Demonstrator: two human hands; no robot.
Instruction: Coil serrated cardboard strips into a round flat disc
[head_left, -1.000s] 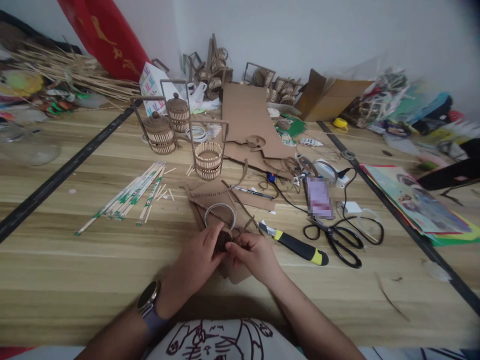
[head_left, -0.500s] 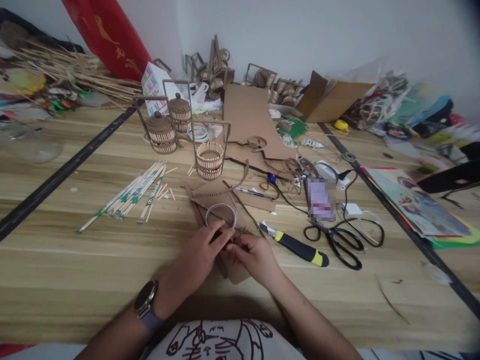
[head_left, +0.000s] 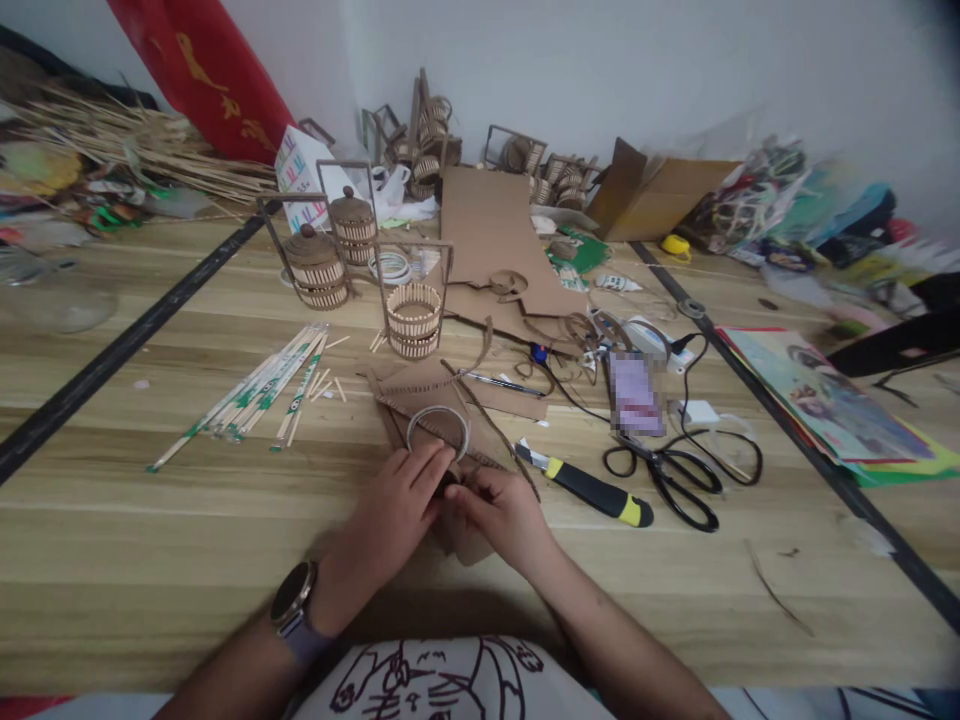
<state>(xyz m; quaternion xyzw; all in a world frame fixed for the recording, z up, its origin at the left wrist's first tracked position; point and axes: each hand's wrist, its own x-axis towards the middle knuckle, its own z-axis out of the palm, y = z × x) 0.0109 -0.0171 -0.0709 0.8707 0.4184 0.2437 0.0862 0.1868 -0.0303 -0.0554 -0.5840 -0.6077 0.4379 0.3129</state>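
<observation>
At the near middle of the table, my left hand [head_left: 401, 505], with a watch on its wrist, is bent closed against a small brown cardboard strip [head_left: 451, 478], mostly hidden by fingers. My right hand [head_left: 510, 520] pinches the same strip from the other side. Just beyond the left fingertips is a pale ring [head_left: 466, 435], like a tape roll. Under both hands lie pieces of brown cardboard [head_left: 420, 378], one with a ridged edge. Right of them rests a black and yellow utility knife [head_left: 592, 492], blade out.
Black scissors [head_left: 679, 485] and a phone [head_left: 637, 395] lie to the right. Bundled wooden sticks [head_left: 262, 385] are on the left. Ahead stand a small stick bucket [head_left: 414, 325] with a tall handle and two lidded ones [head_left: 319, 270]. An open cardboard box [head_left: 667, 200] sits behind.
The whole view has shifted slightly. My hands stay together at the cardboard strip, with the left fingers drawn a little closer together and a brown curl now showing between the hands.
</observation>
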